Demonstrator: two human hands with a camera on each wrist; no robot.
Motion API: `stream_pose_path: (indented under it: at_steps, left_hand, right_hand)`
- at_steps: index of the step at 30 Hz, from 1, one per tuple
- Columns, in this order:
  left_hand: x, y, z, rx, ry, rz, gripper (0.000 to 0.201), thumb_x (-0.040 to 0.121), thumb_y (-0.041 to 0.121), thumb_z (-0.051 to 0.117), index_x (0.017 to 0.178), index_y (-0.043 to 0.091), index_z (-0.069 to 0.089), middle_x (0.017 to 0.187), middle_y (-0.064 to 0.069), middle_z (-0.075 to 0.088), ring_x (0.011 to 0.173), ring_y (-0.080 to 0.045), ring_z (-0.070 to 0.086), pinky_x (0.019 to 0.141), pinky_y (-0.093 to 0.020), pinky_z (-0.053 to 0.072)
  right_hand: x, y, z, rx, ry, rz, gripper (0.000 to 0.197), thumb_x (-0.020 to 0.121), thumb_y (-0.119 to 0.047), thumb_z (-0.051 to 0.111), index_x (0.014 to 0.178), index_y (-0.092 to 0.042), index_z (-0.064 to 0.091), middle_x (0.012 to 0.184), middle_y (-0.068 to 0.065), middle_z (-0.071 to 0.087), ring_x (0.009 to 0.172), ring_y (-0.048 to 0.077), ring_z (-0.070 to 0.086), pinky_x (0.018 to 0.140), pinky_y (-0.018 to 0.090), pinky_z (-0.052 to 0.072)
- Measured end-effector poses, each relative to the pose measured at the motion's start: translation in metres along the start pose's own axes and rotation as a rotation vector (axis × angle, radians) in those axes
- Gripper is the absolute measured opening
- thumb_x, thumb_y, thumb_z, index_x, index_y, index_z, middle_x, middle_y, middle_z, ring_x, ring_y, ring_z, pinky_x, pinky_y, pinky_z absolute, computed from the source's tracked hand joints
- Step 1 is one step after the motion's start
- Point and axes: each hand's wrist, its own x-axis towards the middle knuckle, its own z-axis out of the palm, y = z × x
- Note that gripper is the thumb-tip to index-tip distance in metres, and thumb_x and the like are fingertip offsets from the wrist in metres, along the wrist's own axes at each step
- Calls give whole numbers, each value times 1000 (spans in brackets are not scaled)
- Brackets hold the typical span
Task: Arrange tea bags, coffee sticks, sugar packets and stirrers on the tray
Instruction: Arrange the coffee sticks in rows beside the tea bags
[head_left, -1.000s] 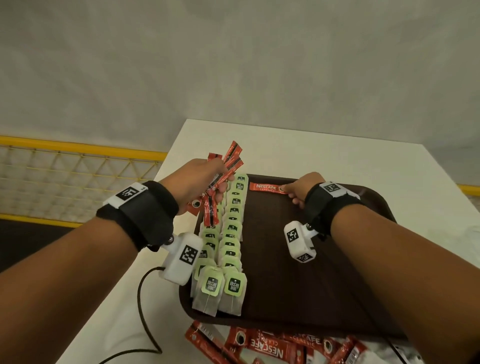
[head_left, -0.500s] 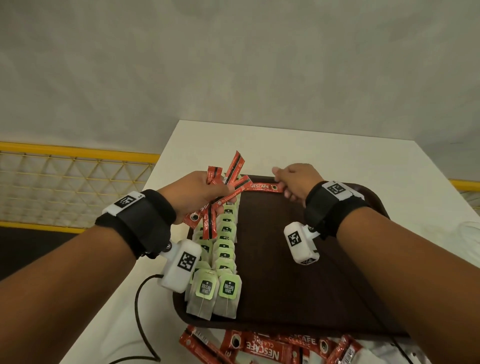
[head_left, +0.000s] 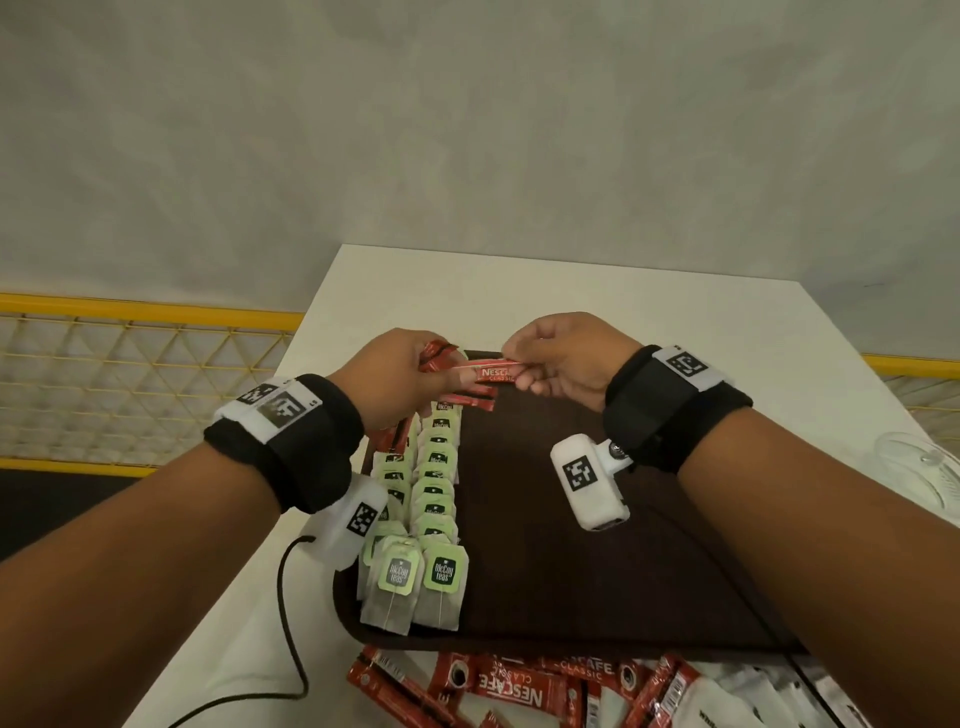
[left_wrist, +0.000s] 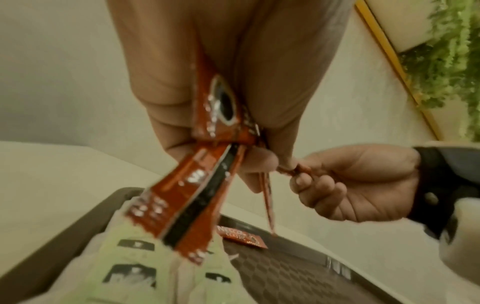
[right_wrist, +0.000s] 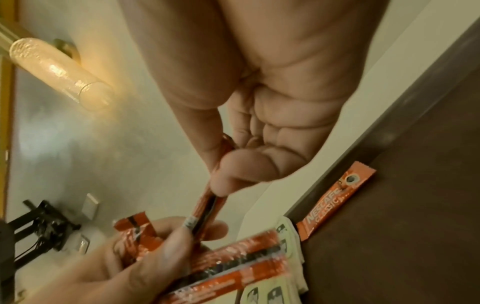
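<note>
A dark brown tray (head_left: 597, 561) lies on the white table (head_left: 519, 291). Two rows of green-tagged tea bags (head_left: 434, 483) run down its left side. One red coffee stick (head_left: 467, 402) lies flat at the tray's far edge, also seen as the coffee stick (right_wrist: 335, 199). My left hand (head_left: 395, 379) grips a bunch of red coffee sticks (left_wrist: 192, 191) above the far tea bags. My right hand (head_left: 561, 364) pinches one end of a single red stick (head_left: 493, 372) whose other end is still in my left hand's fingers (right_wrist: 197, 230).
A pile of loose red coffee sticks (head_left: 509, 691) and white sugar packets (head_left: 727, 701) lies on the table in front of the tray's near edge. A clear glass lid (head_left: 924, 467) sits at the right. A black cable (head_left: 285, 623) runs over the table's left part.
My right hand let go of the stick it laid at the tray's far edge, rose and moved left to my left hand, where it now pinches another stick from the bunch.
</note>
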Motion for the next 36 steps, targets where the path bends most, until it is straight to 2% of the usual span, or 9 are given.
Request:
stream_pose_path:
  at_steps: [4,10,14,16,19,21,25,28,36]
  left_hand:
    - [-3,-6,-8,-164,-12,-87,27,95,50,53,96,26,64,59,1,59,46,-6,49,55,-22,43]
    - [0,-10,1,-236,24,-88,23,96,39,59,99,17,64,57,6,54,45,-1,49,51,-17,45]
    - [2,-16,2,-285,66,-80,18,97,34,59,97,16,61,57,8,53,44,-1,48,44,-14,41]
    - [2,-20,0,-300,46,-115,17,97,38,59,95,22,62,58,4,56,45,-3,50,49,-19,45]
    - [4,-25,-1,-343,92,-166,23,96,37,61,92,14,64,56,2,56,43,-3,51,50,-19,46]
    - [5,-29,-4,-379,153,-218,27,94,38,63,88,12,63,53,3,55,43,-7,50,47,-20,45]
    - [7,-37,-11,-425,176,-270,30,93,41,64,86,12,64,55,0,58,54,-18,52,60,-34,50]
    - [7,-36,-14,-407,173,-271,33,94,43,62,85,11,62,54,1,58,50,-15,52,57,-30,48]
    - [1,-33,-17,-409,138,-275,33,95,43,59,87,12,61,53,3,56,41,-6,52,42,-19,44]
  right_hand:
    - [-3,8,-10,134,53,-60,16,87,-3,67,102,-5,61,80,12,69,62,13,65,56,18,54]
    - [-4,15,-12,109,46,-127,18,85,-8,70,101,-2,66,82,11,70,66,12,64,61,18,55]
    - [-1,17,-18,258,18,-56,13,86,1,66,99,1,65,88,16,72,75,17,70,69,22,59]
    - [1,18,-21,262,27,-18,12,85,2,65,97,-1,66,84,16,72,73,17,72,66,22,60]
    - [5,23,-23,232,113,63,11,86,0,66,96,-1,64,80,17,71,66,16,71,60,21,58]
    - [10,31,-25,190,178,155,8,87,0,65,95,-2,63,82,17,70,67,16,70,59,20,57]
    - [17,37,-19,38,252,348,4,93,-4,59,92,-1,61,81,13,67,68,13,63,64,20,52]
    - [25,30,-12,-135,253,494,15,97,-12,55,86,-2,56,74,10,60,61,9,52,58,20,44]
    - [42,33,-5,-431,266,478,28,93,-24,63,73,-6,55,66,4,53,56,12,44,57,23,36]
